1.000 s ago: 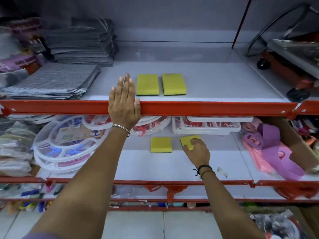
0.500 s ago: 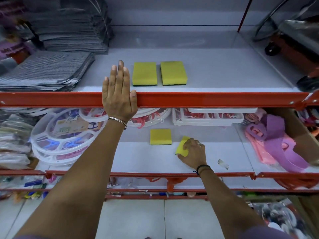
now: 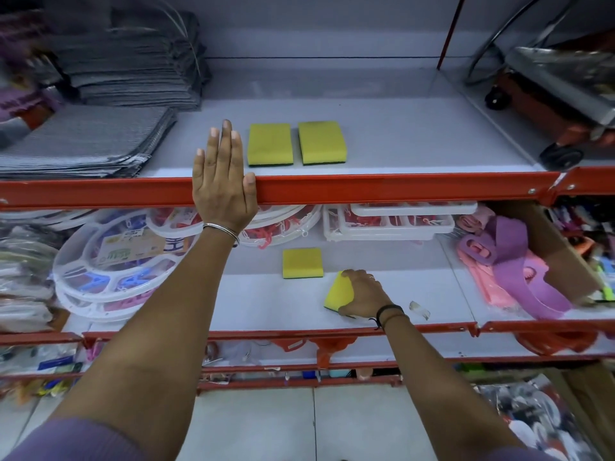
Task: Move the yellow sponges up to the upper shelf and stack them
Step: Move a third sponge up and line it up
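A shop rack with orange rails fills the view: grey folded cloths [image 3: 93, 141] stacked on the left of the upper shelf [image 3: 416, 138], white peg trays [image 3: 109, 261] and a pile of purple and pink plastic goods [image 3: 512, 271] crowding the lower shelf [image 3: 259, 304]. And here is the change: the right hand [image 3: 364, 292], which a second ago was only reaching onto the far sponge, now has it. The held sponge [image 3: 337, 291] is tipped up on edge and drawn toward the front rail, fingers curled over its top and thumb under. That is a firm pick, so the carry up looks ready to start. The left hand [image 3: 223, 181] stays flat and spread on the orange rail [image 3: 399, 188], holding nothing, just bracing. Up top, two yellow sponges [image 3: 270, 144] lie side by side, just apart, not yet stacked. One more sponge [image 3: 302, 262] lies flat on the lower shelf, just beyond the held one. So I judge it halfway: two up, one in hand, one waiting, and the stacking undone.
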The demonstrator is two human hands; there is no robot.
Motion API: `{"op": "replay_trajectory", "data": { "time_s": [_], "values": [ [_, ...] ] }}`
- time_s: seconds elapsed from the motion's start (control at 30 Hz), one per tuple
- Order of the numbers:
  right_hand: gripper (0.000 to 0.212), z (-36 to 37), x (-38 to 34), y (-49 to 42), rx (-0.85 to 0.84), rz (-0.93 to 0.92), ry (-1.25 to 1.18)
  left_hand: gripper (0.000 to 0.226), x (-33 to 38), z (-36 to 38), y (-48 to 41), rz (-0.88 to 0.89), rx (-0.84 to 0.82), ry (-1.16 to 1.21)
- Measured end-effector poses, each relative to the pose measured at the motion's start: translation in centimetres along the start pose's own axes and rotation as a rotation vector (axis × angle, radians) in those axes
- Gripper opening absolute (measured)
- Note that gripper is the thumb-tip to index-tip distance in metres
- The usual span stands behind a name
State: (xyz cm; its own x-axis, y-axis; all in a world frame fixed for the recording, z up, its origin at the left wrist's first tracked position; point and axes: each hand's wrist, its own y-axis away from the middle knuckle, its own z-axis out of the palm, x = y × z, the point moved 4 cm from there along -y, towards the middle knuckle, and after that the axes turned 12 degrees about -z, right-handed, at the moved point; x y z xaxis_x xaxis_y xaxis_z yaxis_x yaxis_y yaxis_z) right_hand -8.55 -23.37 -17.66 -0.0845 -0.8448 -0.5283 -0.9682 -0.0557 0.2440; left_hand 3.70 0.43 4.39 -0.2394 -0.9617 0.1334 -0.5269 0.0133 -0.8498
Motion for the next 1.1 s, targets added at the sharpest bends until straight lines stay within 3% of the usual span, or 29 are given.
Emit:
{"op": "replay_trajectory", "data": {
  "time_s": [0.3,0.43,0.57,0.77,1.1],
  "values": [
    [0.089,-11.0,-10.3,7.3,-0.128,-0.279,-0.088,0.057,0.1,-0.7,0.0,-0.028,-0.163,0.034],
    [0.082,-17.6,-15.2,10.6,-0.039,-0.435,-0.111,0.056,0.2,-1.1,0.0,-0.047,-0.224,0.053],
    [0.082,-23.7,-17.3,10.3,0.178,-0.538,-0.021,0.056,0.2,-1.4,0.0,-0.058,-0.258,0.060],
    [0.078,-30.4,-15.4,4.7,0.405,-0.437,0.108,0.055,0.2,-1.4,-0.1,-0.057,-0.258,0.078],
    [0.070,-29.2,-10.8,-3.7,0.272,-0.230,0.137,0.055,0.0,-0.5,-0.3,-0.032,-0.163,0.069]
  ]
}}
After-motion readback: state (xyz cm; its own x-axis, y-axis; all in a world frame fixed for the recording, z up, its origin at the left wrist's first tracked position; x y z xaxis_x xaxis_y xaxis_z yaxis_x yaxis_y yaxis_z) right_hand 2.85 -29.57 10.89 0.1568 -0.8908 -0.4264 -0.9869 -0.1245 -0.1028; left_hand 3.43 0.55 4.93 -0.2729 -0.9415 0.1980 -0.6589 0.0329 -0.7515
